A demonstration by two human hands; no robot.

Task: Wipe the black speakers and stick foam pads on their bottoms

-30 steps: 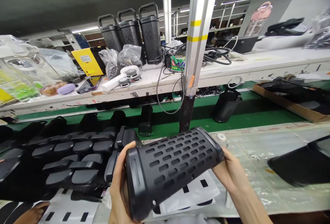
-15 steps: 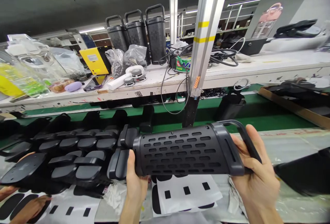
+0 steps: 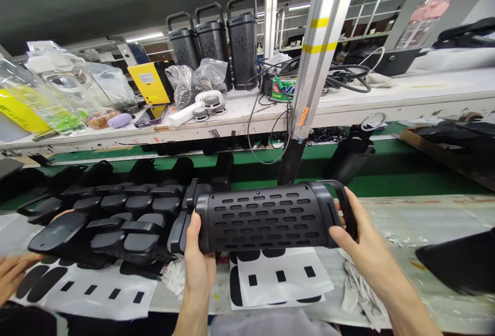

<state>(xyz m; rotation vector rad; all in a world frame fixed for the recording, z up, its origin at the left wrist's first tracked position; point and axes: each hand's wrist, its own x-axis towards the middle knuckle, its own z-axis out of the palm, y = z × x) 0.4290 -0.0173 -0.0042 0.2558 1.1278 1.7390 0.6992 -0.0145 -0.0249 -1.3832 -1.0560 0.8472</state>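
A black speaker housing with a slotted grille lies sideways in the air above the bench, held between my two hands. My left hand is closed around its left end, thumb in front and fingers underneath. At the other end, my right hand grips by the carry handle, its thumb against the end cap and some fingers hidden behind. Below the housing lies a white sheet with black pads and small black squares on it.
Several black housings stand packed to the left, where a co-worker's hand shows. Another pad sheet is near it. A metal post rises before the shelf. White gloves and a dark housing are at right.
My right hand has shifted left and rolled around the handle end, and the housing has turned slightly. My left hand keeps its hold. The co-worker's near hand has moved left off the pads.
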